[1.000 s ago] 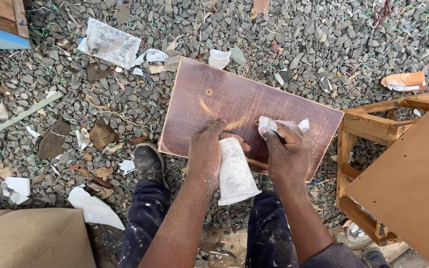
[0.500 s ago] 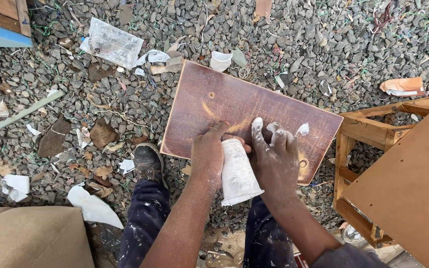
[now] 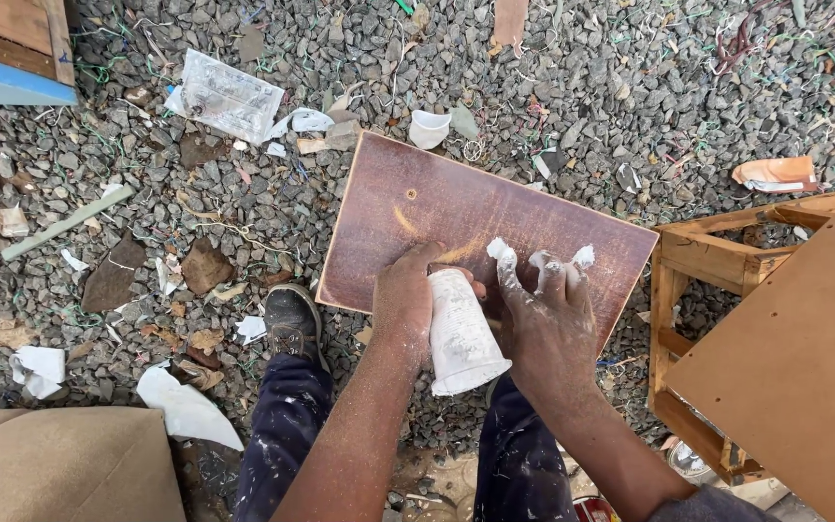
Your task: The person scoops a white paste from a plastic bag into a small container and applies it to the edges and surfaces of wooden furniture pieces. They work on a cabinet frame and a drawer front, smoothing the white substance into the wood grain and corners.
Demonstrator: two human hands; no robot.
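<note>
Left hand [image 3: 406,307] grips a white cup [image 3: 463,331] over the near edge of the brown board [image 3: 456,208]. Right hand [image 3: 545,324], fingers [image 3: 501,263] spread and coated with white paste, rests just right of it. Paste is best spread thinly and evenly.

Bright, even daylight; sharp, shadowless.

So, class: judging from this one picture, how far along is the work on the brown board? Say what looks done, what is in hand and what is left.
Done: little; the brown board shows only a few pale streaks. In hand: the left hand grips a white tub tipped over the board, and the right hand has white paste on its fingertips. Left: most of the board's face is bare of paste.
</note>
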